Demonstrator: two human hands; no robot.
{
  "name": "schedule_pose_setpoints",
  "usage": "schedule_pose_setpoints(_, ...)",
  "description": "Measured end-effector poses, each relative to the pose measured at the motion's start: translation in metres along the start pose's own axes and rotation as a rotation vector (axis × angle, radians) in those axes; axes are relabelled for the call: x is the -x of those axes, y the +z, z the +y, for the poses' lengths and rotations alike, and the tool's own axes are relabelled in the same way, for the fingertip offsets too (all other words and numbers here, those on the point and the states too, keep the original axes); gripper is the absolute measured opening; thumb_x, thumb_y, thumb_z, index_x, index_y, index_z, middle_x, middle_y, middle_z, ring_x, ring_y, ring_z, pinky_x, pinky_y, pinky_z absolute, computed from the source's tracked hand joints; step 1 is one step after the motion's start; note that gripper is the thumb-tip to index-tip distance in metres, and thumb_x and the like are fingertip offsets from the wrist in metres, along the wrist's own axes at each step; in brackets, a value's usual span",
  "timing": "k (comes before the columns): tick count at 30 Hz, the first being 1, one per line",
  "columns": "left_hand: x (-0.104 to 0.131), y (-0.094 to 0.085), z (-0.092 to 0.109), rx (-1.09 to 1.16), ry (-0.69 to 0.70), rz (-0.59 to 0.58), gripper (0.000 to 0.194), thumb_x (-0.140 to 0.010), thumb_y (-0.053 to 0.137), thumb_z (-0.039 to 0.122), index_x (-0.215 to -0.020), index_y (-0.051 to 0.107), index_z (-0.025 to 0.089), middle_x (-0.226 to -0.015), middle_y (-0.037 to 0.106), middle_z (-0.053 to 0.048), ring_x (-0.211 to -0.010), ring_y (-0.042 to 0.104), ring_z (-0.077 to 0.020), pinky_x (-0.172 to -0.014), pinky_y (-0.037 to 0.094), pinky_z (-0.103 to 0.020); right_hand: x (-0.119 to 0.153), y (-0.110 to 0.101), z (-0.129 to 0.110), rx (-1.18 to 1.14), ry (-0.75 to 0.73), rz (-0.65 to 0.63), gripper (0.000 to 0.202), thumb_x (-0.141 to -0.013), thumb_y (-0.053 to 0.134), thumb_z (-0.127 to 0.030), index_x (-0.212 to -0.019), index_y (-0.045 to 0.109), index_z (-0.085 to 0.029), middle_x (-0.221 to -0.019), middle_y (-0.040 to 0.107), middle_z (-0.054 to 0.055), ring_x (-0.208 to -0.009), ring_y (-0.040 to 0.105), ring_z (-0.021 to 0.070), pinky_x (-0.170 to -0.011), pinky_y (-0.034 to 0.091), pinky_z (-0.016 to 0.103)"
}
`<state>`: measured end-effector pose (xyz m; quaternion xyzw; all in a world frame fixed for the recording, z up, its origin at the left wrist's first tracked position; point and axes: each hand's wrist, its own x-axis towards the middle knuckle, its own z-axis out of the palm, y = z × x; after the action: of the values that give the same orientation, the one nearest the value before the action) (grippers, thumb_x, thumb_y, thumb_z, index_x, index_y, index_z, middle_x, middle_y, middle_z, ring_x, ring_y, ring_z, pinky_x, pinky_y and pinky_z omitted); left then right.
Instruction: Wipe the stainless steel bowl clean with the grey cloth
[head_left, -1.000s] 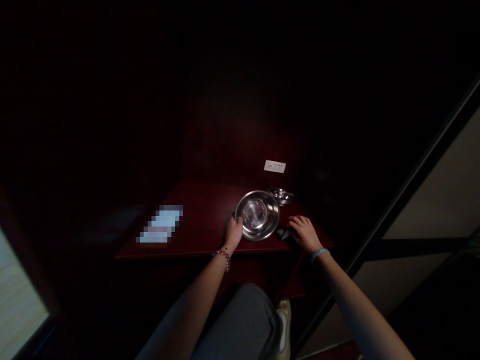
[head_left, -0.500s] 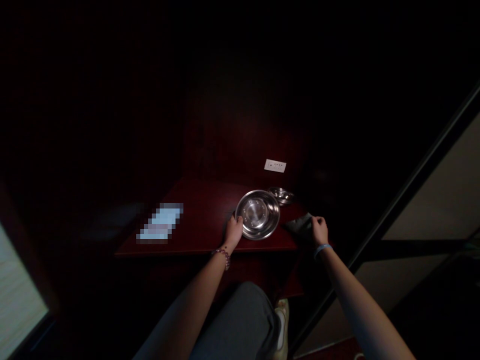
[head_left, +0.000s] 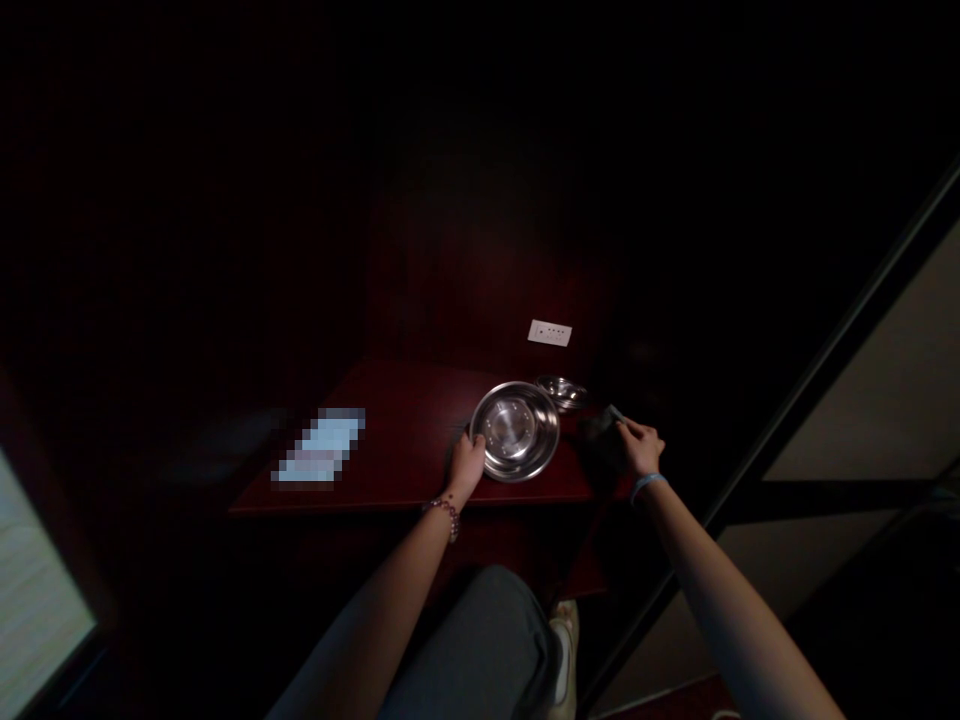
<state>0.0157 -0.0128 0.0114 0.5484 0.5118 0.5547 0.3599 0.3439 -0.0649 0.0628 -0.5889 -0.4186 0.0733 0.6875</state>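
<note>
My left hand point(head_left: 467, 465) grips the left rim of a shiny steel basin point(head_left: 517, 432), which is tilted so that its inside faces me. To the right, my right hand point(head_left: 639, 446) pinches a dark grey cloth point(head_left: 606, 440) that hangs by the table's right side. The cloth's lower part is dim against the dark surface. Behind the basin, a smaller stack of steel bowls point(head_left: 562, 393) stands on the red-brown table point(head_left: 405, 430).
A pixelated pale sheet point(head_left: 321, 448) lies at the table's left. A white socket plate point(head_left: 550, 333) is on the wall behind. My knee point(head_left: 487, 640) and a shoe point(head_left: 564, 655) are below the front edge. A dark diagonal frame borders the right.
My right hand has turned, and the cloth in it has shifted slightly up and bunched differently. My left hand and the basin have stayed about where they were.
</note>
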Motion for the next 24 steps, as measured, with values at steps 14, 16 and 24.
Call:
schedule_pose_setpoints(14,-0.003,0.001,-0.003,-0.004,-0.041,-0.011,0.022,-0.087,0.050,0.019,-0.097,0.067,0.010,-0.090,0.073,-0.014,-0.076,0.068,-0.0192,-0.070,0.049,-0.025,0.067,-0.012,0.011,0.104,-0.180,-0.570,0.022,-0.073,0.075,-0.040,-0.091,0.075,-0.029,-0.106,0.070,0.003,-0.110,0.058,0.0265,-0.110,0.035,0.049)
schedule_pose_setpoints(16,-0.004,0.002,-0.004,-0.005,-0.037,-0.013,0.022,-0.086,0.050,0.019,-0.097,0.067,0.010,-0.089,0.073,-0.014,-0.076,0.068,-0.0191,-0.069,0.048,-0.026,0.076,-0.016,0.018,0.041,-0.120,-0.579,0.024,-0.074,0.073,-0.040,-0.094,0.073,-0.027,-0.107,0.072,0.003,-0.110,0.060,0.0262,-0.109,0.037,0.048)
schedule_pose_setpoints(24,-0.003,0.003,-0.005,-0.019,-0.022,-0.005,0.022,-0.087,0.048,0.021,-0.098,0.065,0.010,-0.092,0.073,-0.014,-0.079,0.067,-0.0193,-0.072,0.049,-0.026,0.098,-0.024,0.014,0.395,-0.357,-0.666,0.041,-0.067,0.074,-0.026,-0.107,0.068,-0.028,-0.116,0.070,0.004,-0.108,0.063,0.0272,-0.102,0.045,0.044)
